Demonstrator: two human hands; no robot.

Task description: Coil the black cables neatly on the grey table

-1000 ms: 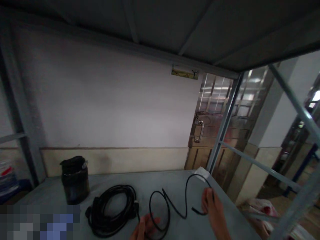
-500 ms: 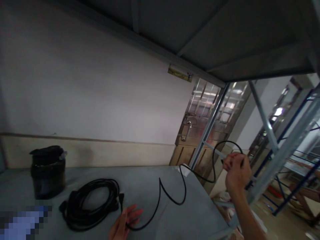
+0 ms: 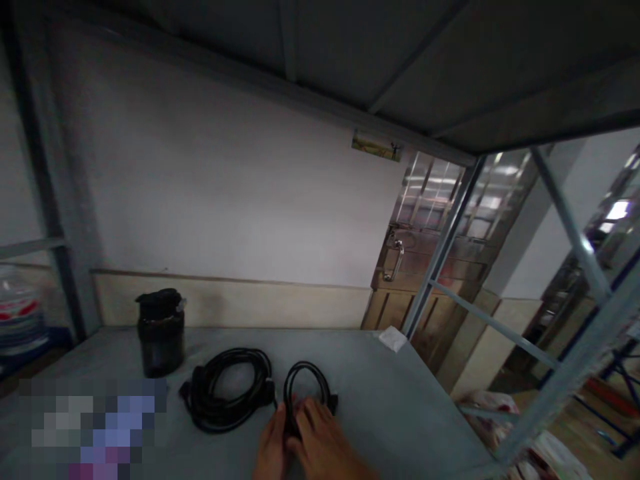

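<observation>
A thin black cable (image 3: 306, 373) lies looped into a small coil on the grey shelf (image 3: 400, 413). Both my hands meet at the near side of that coil. My left hand (image 3: 273, 445) presses against the loop from the left, its fingers together. My right hand (image 3: 320, 440) lies over the loop's near edge, fingers curled on the cable. A thicker black cable bundle (image 3: 227, 397) rests just left of the small coil, touching it at a plug. A black cylindrical container (image 3: 161, 332) stands upright further left.
A small white tag (image 3: 393, 338) lies at the shelf's far right corner beside a slanted metal upright (image 3: 440, 257). A steel door (image 3: 425, 253) stands behind. An upper shelf hangs overhead. The shelf's right edge drops off to the floor.
My right hand, which held the cable end up off the shelf's right side, has come back down to the left. The long loose cable is now gathered into a small coil between both hands.
</observation>
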